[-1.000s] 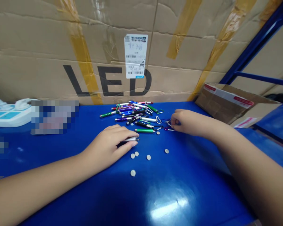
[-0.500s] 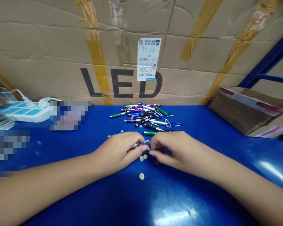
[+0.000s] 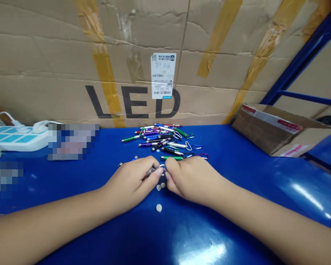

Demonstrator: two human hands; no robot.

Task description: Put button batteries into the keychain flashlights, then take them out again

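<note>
Left hand [image 3: 134,177]: closing thumb-to-fingers, gripping a silver penlight [image 3: 150,171]; only its end showing.
Right hand [image 3: 190,177]: curling closed at left's 3 o'clock, fingertips pinching a clip ring [image 3: 162,166].
Clip ring: bridging both hands' fingertips; linkage I'm not making out.
Penlight pile [image 3: 159,138]: lying at 12 o'clock past hands.
Discs [image 3: 159,208]: sitting at 6 o'clock.
Power strip [image 3: 30,146]: resting at 10 o'clock; open carton [image 3: 255,129] at 2.

We look from the person's head, in a single view close above the blue counter [image 3: 113,235], facing forward and down past the left hand [image 3: 134,177] and right hand [image 3: 194,180] toward printed cardboard [image 3: 44,84] beyond.
</note>
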